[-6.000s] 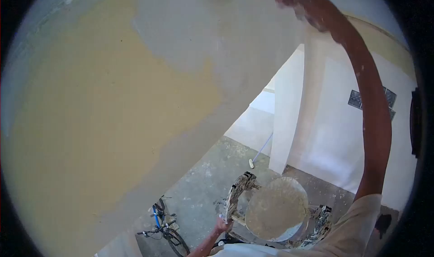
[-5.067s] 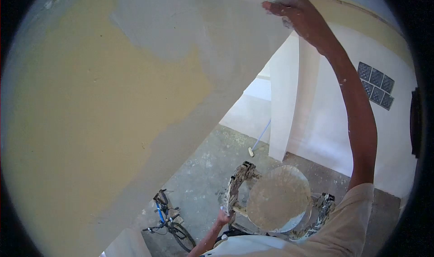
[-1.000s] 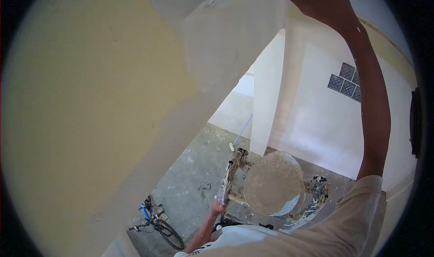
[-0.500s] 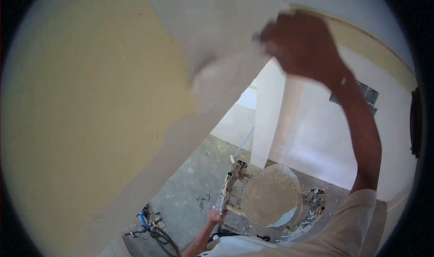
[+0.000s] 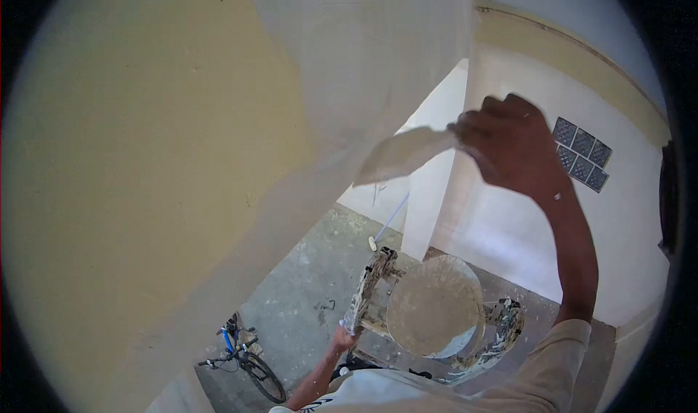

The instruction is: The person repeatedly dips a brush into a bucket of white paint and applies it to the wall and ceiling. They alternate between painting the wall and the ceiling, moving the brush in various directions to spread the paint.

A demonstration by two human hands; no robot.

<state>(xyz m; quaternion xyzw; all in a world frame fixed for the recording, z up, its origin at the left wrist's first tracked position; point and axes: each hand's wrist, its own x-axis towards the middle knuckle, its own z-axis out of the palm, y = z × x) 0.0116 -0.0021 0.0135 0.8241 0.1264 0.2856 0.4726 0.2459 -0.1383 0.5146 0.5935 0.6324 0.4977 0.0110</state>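
Note:
My right hand (image 5: 505,140) is raised, its fingers closed on the handle end of a putty knife (image 5: 403,155) with a wide blade coated in pale filler. The blade overlaps the lower edge of the wall (image 5: 182,137), which is yellow with a smooth grey-white band of filler (image 5: 356,57) along that edge. Low in the view, my left hand (image 5: 345,337) is wrapped around the side rail of a paint-splattered ladder (image 5: 367,289). Beside that rail sits a round bucket (image 5: 435,307), its top covered with dried beige filler.
A bicycle (image 5: 251,366) stands on the stained concrete floor (image 5: 294,282) at lower left. Past the ladder, a roller with a blue pole (image 5: 392,220) leans near a white pillar (image 5: 429,217). Patterned vent blocks (image 5: 582,155) are set in the far wall at right.
My right hand has moved down and right with the putty knife, drawing the blade from the yellow border to the wall's lower edge. My left hand stays on the ladder rail.

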